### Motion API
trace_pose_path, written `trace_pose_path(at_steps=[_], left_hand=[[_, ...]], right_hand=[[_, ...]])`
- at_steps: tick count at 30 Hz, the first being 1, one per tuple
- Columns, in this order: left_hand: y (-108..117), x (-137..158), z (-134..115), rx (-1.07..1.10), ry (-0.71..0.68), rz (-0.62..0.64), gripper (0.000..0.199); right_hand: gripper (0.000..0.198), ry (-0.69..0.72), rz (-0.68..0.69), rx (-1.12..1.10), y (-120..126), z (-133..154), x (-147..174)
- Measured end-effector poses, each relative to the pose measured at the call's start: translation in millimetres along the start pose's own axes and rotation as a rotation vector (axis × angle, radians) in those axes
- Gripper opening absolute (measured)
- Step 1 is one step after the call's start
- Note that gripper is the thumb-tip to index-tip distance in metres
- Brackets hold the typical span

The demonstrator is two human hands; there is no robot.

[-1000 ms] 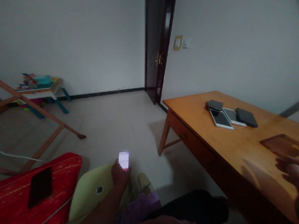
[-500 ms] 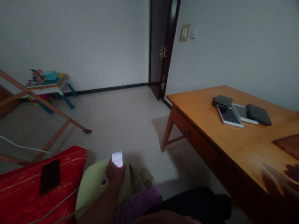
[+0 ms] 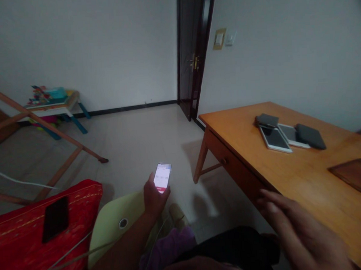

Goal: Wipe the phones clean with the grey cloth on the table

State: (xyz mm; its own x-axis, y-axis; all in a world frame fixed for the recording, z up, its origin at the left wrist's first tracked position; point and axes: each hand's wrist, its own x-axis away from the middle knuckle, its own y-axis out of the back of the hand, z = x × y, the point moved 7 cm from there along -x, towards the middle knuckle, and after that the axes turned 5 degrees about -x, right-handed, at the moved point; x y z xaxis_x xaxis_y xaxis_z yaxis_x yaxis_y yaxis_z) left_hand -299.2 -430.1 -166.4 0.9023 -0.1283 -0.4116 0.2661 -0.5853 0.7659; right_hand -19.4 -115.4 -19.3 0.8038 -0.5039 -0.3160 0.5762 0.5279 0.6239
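Note:
A phone with a lit, mostly white screen (image 3: 162,177) is held in my left hand (image 3: 153,199), my thumb along its lower edge. The hand is raised in front of the pale green stool seat (image 3: 112,219), over the floor. My right hand (image 3: 307,235) hangs at the near edge of the wooden table (image 3: 291,169), empty, its fingers stretched forward. Beyond it on the tabletop lies a brown leather-like flat piece (image 3: 356,175). A dark phone-like slab (image 3: 55,219) rests on the red cloth (image 3: 87,200) at the left.
Two white-framed tablets (image 3: 276,139), a dark pouch (image 3: 310,136) and a small dark wallet-like item (image 3: 267,120) lie together farther back on the table. Crossed wooden legs (image 3: 62,135) and a white cable (image 3: 22,177) stand left. A small toy table (image 3: 53,102) sits by the wall.
My left hand has moved up and to the right with the phone. My right hand has come left from over the tabletop to its near edge.

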Motion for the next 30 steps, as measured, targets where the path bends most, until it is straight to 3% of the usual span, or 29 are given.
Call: trace_pose_path(at_steps=[2,4,6,9,13,16,22,30], left_hand=[[12.0,-4.1,-40.4,0.074,-0.106,-0.015,0.088],[26.0,-4.9,-74.2,0.125,-0.154,-0.022,0.092],[39.9,-3.3,-102.5,0.164,-0.193,-0.026,0.094],[58.2,1.4,-134.2,0.209,-0.252,-0.043,0.088],[73.9,7.1,-156.8,0.234,-0.301,-0.067,0.071],[79.2,10.7,-164.0,0.246,-0.342,-0.059,0.073],[82.1,13.5,-164.5,0.280,-0.360,-0.058,0.082],[81.5,14.6,-163.8,0.271,-0.379,-0.053,0.072]], right_hand=[[0.046,0.147,0.247,0.034,-47.6,50.5,-11.5],[0.064,0.197,0.432,0.133,-86.3,80.1,-14.6],[0.081,0.181,0.537,0.278,-113.0,92.4,-15.8],[0.090,0.136,0.599,0.432,-133.5,100.7,-19.9],[0.090,0.137,0.661,0.457,-144.0,117.0,-26.0],[0.088,0.134,0.691,0.450,-146.6,127.0,-28.4],[0.081,0.094,0.714,0.431,-146.1,133.3,-30.0],[0.083,0.102,0.709,0.426,-148.7,131.2,-29.6]])
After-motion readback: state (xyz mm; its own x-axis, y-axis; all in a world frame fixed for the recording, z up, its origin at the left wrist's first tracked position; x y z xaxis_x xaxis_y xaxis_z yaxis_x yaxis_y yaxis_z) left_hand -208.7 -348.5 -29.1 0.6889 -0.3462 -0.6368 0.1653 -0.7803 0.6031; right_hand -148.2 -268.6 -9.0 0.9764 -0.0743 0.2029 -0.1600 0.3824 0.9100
